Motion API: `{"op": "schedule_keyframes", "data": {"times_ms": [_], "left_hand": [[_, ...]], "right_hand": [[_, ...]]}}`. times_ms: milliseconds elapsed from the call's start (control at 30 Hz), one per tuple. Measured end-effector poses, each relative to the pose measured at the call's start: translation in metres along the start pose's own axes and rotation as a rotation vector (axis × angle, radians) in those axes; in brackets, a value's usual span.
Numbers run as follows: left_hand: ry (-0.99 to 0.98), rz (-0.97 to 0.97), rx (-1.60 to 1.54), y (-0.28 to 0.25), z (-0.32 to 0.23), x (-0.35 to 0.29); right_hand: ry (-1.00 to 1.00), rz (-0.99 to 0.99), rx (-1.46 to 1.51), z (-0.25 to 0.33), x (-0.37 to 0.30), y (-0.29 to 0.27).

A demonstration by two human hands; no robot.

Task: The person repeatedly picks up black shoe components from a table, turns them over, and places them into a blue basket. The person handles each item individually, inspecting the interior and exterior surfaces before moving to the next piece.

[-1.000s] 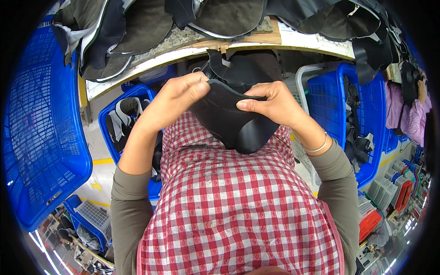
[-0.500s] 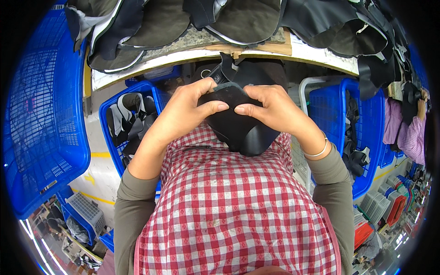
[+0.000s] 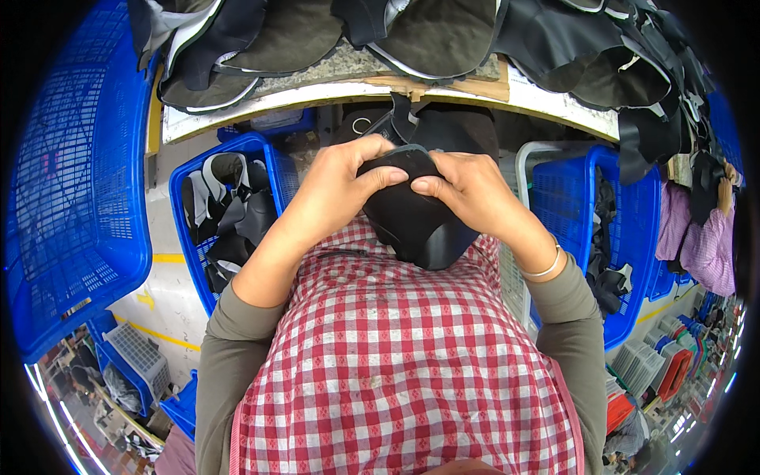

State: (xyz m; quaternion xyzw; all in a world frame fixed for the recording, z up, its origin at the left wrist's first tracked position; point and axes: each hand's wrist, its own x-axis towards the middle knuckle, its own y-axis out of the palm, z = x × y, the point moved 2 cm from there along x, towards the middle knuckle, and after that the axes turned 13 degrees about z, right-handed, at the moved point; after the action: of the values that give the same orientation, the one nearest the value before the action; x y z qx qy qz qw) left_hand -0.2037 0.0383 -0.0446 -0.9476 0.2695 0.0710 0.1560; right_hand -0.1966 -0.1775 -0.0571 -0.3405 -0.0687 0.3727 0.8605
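A black shoe upper piece is held in front of my chest, above my red and white checked apron. My left hand grips its top left edge, thumb and fingers pinching the rim. My right hand grips the top right edge, fingertips almost meeting those of the left. A bracelet sits on my right wrist. The lower part of the piece hangs down between my forearms.
A work table edge above carries piles of black and grey shoe uppers. A blue crate at left holds more pieces. Another blue crate stands at right, and a large blue basket at far left. A person in pink stands at far right.
Both hands have drawn closer together on the top of the black piece, and it has shifted slightly lower toward my chest.
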Motion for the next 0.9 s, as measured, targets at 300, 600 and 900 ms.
{"op": "schedule_keyframes", "data": {"times_ms": [300,600,900], "left_hand": [[0.131,0.009,0.026,0.005,0.006,0.014],[-0.055,0.01,-0.169,0.0,0.041,0.011],[0.799,-0.025,-0.481,-0.144,0.005,0.01]], "right_hand": [[0.047,-0.059,0.026,-0.005,0.004,0.013],[0.161,-0.089,0.056,-0.032,-0.016,0.025],[-0.371,-0.608,0.33,0.038,-0.039,-0.07]]}}
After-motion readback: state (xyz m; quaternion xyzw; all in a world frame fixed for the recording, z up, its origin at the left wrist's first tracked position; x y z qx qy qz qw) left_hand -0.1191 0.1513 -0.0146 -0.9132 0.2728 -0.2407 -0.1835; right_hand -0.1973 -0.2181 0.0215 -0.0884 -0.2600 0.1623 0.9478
